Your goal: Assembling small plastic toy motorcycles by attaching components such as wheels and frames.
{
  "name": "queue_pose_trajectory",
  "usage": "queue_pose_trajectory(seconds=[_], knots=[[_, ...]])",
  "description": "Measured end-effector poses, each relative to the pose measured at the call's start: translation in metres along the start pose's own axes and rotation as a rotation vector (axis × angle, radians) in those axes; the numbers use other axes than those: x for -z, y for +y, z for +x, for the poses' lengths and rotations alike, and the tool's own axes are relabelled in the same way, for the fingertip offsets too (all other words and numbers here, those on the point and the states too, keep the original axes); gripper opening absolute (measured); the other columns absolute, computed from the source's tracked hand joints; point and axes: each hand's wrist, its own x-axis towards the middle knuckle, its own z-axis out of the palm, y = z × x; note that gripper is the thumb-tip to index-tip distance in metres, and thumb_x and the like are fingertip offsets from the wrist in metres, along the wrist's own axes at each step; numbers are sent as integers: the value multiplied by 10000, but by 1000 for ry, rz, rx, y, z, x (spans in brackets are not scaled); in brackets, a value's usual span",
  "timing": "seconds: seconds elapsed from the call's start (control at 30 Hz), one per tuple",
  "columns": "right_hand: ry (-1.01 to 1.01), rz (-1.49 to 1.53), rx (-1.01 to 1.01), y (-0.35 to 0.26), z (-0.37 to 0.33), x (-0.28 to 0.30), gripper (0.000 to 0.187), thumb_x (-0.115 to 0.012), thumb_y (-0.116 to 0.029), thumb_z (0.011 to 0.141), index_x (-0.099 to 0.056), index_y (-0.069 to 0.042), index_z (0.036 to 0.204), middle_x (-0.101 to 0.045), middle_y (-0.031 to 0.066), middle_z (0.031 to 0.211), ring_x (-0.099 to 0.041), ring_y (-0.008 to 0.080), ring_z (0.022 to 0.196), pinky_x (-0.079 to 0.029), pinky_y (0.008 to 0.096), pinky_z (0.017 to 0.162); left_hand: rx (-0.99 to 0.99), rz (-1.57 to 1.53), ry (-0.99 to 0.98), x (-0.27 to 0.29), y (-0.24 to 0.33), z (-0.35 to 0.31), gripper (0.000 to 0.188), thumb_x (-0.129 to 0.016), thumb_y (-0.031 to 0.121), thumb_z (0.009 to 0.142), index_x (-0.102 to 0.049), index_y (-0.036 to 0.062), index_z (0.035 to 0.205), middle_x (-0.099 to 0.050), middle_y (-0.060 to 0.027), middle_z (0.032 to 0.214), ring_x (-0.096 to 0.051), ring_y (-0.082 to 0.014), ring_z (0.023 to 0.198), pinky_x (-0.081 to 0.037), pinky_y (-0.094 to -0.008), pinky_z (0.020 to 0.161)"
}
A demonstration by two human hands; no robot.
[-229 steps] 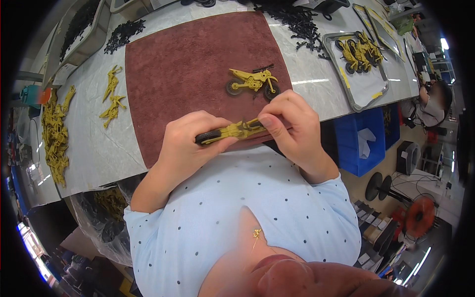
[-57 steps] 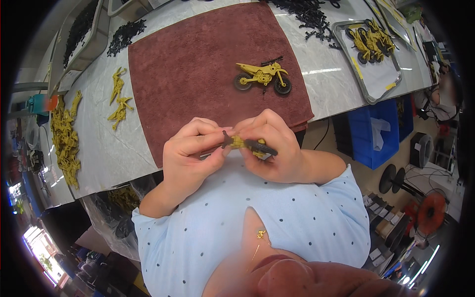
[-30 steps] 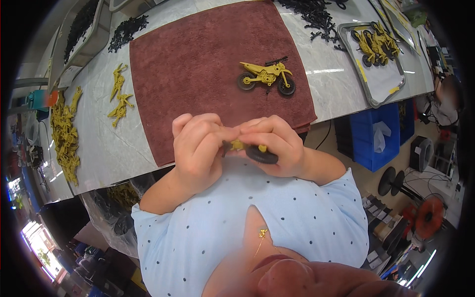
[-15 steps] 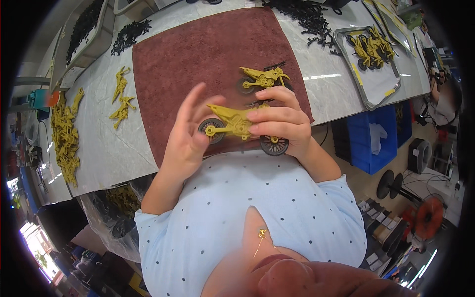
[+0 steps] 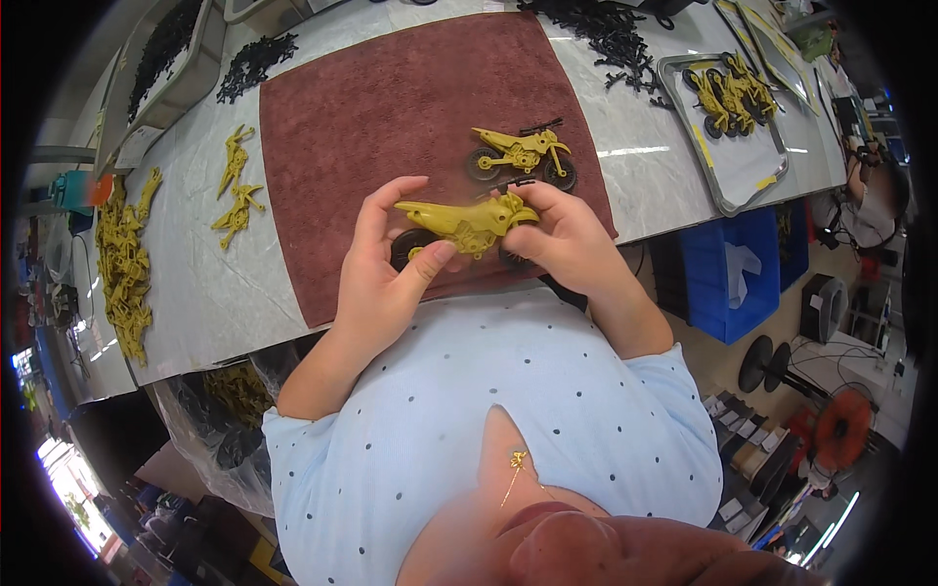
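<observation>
Between my two hands, above the near part of a dark red cloth [image 5: 391,107], I hold a yellow toy motorcycle [image 5: 454,221] with black wheels and black handlebars. My left hand [image 5: 379,269] grips its rear end, the thumb pressed on the lower body by the back wheel. At the front, my right hand [image 5: 576,242] closes round the fork, with thumb and fingers partly covering the front wheel. A second yellow toy motorcycle [image 5: 523,152] lies on the cloth just beyond my right hand, with both wheels and handlebars on it.
Yellow motorcycle bodies [image 5: 125,273] are heaped at the left, with a few loose yellow parts [image 5: 236,210] nearer the cloth. Small black parts [image 5: 611,44] lie in piles at the back. A metal tray [image 5: 718,181] at right holds several motorcycles. Below it stands a blue bin [image 5: 718,293].
My left thumb and fingers have closed on the rear of the motorcycle. My right hand has turned, its thumb now across the front fork, and the motorcycle has shifted slightly.
</observation>
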Motion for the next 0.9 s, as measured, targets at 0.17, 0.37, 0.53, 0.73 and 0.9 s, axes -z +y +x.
queue_pose_trajectory(seconds=[0.17, 0.37, 0.53, 0.73, 0.9], knots=[[71, -323, -21, -11, 5, -10, 420, -699, -177, 847, -539, 20, 1180, -613, 68, 1099, -575, 124, 990, -475, 263, 861, -110, 171, 59, 4, -8, 4, 415, -674, 84, 858, -506, 3, 1229, -618, -104, 1119, -593, -150, 997, -471, -259, 878], [74, -455, 162, -11, 3, -19, 359, -720, -130, 802, -586, -10, 1113, -646, 76, 1046, -617, 143, 922, -506, 271, 803, -249, 277, 76, 4, -7, 0, 304, -715, 37, 796, -605, -7, 1076, -661, -112, 1038, -629, -155, 930, -503, -264, 824], [99, -606, 355, -8, 2, -23, 340, -727, -74, 781, -592, 1, 1084, -653, 86, 996, -626, 151, 893, -510, 270, 781, -377, 353, 120, 3, -17, 1, 243, -698, -12, 782, -609, -20, 1007, -679, -108, 995, -650, -152, 871, -526, -255, 759], [208, -614, 197, 7, 10, -19, 296, -696, -42, 806, -594, 5, 1081, -654, 73, 936, -624, 155, 849, -500, 270, 752, -156, 295, 120, 10, -25, 15, 197, -659, -58, 796, -603, -40, 984, -673, -123, 997, -644, -140, 869, -523, -241, 737], [65, 119, -153, 4, 17, -6, 295, -609, -198, 916, -584, 69, 1040, -656, 120, 872, -634, 159, 752, -508, 276, 665, 98, -193, -84, 24, -16, 22, 353, -655, 185, 891, -559, -15, 1165, -645, -116, 1064, -599, -120, 979, -487, -221, 798]])
